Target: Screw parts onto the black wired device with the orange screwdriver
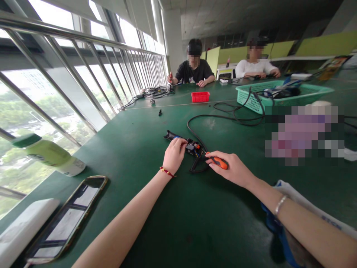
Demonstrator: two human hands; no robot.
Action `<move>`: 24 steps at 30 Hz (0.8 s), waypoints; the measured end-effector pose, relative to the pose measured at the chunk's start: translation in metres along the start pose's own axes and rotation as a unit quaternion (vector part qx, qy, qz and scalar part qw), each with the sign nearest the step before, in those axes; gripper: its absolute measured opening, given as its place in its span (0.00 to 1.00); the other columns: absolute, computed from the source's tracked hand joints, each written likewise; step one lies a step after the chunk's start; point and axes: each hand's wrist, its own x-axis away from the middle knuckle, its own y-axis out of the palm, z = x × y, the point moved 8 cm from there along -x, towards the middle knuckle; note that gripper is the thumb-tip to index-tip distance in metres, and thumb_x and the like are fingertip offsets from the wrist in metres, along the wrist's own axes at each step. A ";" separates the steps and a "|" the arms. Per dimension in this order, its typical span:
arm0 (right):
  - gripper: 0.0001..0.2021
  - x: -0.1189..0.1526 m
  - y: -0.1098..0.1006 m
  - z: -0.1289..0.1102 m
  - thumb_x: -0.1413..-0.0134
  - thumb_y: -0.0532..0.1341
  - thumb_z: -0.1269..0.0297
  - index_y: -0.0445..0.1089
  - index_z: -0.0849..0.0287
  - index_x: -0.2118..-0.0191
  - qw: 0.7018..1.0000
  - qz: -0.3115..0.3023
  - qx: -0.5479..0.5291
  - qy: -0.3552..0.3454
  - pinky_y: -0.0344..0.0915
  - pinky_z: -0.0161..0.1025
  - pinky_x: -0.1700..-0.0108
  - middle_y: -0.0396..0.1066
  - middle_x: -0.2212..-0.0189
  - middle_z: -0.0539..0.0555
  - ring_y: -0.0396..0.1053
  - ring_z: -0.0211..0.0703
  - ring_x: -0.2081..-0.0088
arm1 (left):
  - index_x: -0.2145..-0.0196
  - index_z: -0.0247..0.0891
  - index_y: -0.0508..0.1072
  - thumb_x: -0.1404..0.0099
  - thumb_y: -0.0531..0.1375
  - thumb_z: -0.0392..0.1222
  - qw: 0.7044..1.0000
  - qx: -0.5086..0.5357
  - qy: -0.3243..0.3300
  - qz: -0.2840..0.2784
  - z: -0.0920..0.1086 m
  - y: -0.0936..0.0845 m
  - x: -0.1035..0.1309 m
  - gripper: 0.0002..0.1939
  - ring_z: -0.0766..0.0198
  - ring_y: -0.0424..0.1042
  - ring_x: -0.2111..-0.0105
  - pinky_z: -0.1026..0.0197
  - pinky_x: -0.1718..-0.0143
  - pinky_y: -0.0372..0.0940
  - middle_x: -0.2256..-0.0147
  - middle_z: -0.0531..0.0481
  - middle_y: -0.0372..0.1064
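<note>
An opened corded power tool [192,148] lies on the green table [156,208], its inner parts and coloured wires exposed. My left hand [174,153] grips its body from the left, with fingers and thumb closed on the casing. In my right hand [232,169] is a screwdriver [219,162] with an orange and black handle. The screwdriver's tip points left at the wiring end of the tool; whether it touches a screw or wire is too small to tell. A black cable [192,121] runs from the tool toward the back right.
A green basket [251,99] of tools and cables stands at the back right, near a red tray [200,97]. At left are a bottle [51,154], a phone [68,219] and a white box [28,230]. Two people sit across. A cloth [281,238] lies under my right forearm.
</note>
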 end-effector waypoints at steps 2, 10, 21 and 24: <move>0.15 0.000 0.000 0.000 0.49 0.58 0.59 0.69 0.56 0.55 1.000 0.002 0.002 -0.001 0.68 0.39 0.58 0.76 0.63 0.53 0.73 0.43 0.64 | 0.64 0.36 0.68 0.35 0.51 0.35 1.000 -0.006 -0.002 0.002 0.000 0.000 0.000 0.07 0.65 0.68 0.65 0.62 0.61 0.66 0.64 0.48 0.68; 0.15 0.000 0.000 -0.001 0.49 0.58 0.59 0.69 0.56 0.55 1.000 0.002 0.006 -0.001 0.68 0.40 0.57 0.76 0.63 0.53 0.73 0.43 0.65 | 0.64 0.38 0.71 0.35 0.52 0.36 0.998 -0.064 0.025 -0.015 0.007 0.000 0.001 0.08 0.64 0.68 0.61 0.62 0.59 0.65 0.63 0.49 0.69; 0.15 0.000 0.000 0.000 0.49 0.58 0.59 0.69 0.57 0.55 1.000 -0.003 0.002 0.000 0.67 0.39 0.56 0.75 0.62 0.53 0.73 0.42 0.63 | 0.58 0.37 0.72 0.33 0.48 0.36 0.985 -0.091 0.146 -0.027 0.034 0.000 0.007 0.13 0.64 0.68 0.62 0.61 0.58 0.64 0.63 0.47 0.70; 0.15 0.000 0.000 -0.001 0.49 0.58 0.59 0.69 0.56 0.55 1.000 0.000 0.002 -0.005 0.68 0.39 0.56 0.76 0.62 0.53 0.73 0.42 0.63 | 0.61 0.37 0.71 0.34 0.50 0.37 0.987 -0.101 0.123 -0.037 0.031 0.002 0.005 0.10 0.63 0.68 0.63 0.60 0.59 0.64 0.65 0.47 0.70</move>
